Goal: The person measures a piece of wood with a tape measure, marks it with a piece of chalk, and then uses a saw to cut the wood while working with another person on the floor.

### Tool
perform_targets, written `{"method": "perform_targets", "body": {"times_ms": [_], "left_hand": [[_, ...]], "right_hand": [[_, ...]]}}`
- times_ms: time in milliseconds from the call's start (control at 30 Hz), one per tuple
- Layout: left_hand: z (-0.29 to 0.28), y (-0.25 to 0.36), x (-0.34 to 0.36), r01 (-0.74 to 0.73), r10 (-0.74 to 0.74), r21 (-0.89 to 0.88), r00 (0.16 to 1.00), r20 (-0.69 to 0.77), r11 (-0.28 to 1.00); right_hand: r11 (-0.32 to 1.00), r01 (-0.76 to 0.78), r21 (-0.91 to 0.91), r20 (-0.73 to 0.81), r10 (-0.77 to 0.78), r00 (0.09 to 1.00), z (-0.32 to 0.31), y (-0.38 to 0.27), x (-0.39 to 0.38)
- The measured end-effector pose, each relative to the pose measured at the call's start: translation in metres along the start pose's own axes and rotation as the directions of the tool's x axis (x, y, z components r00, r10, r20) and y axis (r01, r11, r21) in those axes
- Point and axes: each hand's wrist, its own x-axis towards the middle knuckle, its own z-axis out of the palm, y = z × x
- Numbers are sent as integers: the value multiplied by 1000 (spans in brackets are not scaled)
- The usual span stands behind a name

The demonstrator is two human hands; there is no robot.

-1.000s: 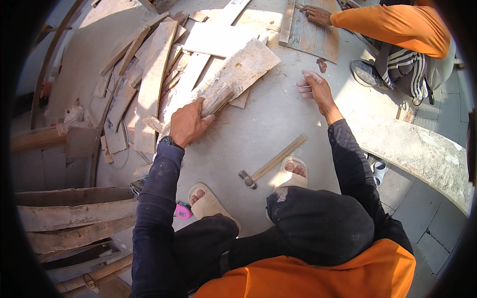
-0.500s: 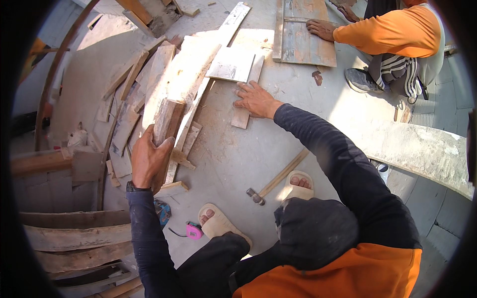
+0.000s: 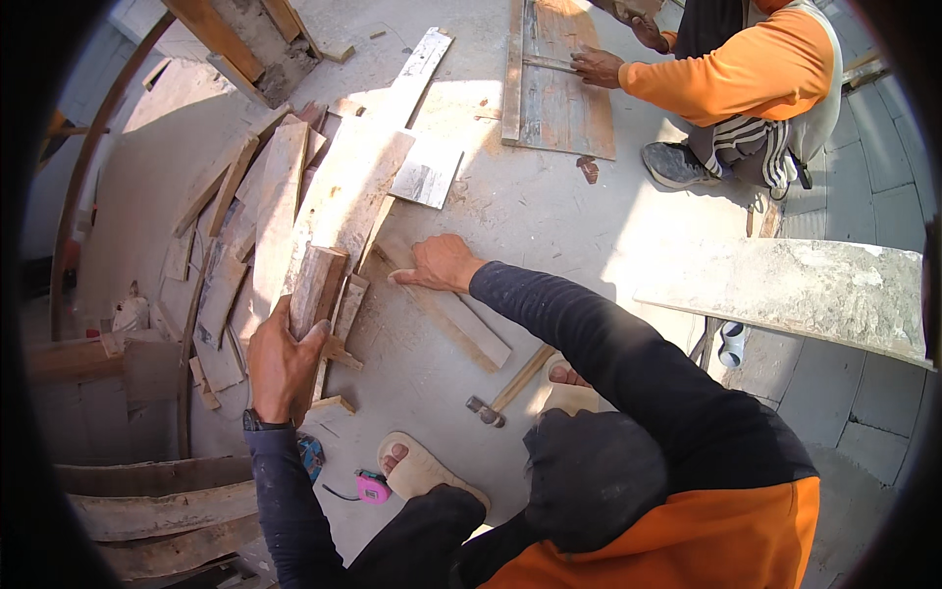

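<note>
My left hand is closed around the near end of a thick wooden block, thumb on its right side. The block lies over the long boards of the pile. My right hand grips a short, narrow wooden board, slightly blurred, near its far end. That board slants across the concrete from beside the pile toward my right foot. Beyond my right hand, a flat, squarish piece of wood rests by a long plank.
A hammer and a pink tape measure lie near my sandals. Scrap boards pile up at left. A co-worker's hand rests on a wooden panel. A wide board juts in from the right.
My right hand has closed on the narrow board and pulled it from beside the squarish piece, swinging it around toward me. My left hand stays on the block. The view has shifted.
</note>
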Motion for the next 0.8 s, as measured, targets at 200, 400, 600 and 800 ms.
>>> {"method": "perform_targets", "body": {"times_ms": [200,400,600,800], "left_hand": [[24,21,9,-87,80,67,992,95,994],[58,1,21,-185,166,130,976,144,974],[82,-13,18,-216,184,152,962,199,964],[97,-31,13,-220,182,137,952,246,966]], "right_hand": [[950,-69,304,-159,121,980,-13,36,-48],[972,-51,230,-662,195,724,-76,106,-135],[877,-335,-345,-847,-137,513,-179,156,-160],[779,-407,-478,-334,268,904,-218,163,-119]]}}
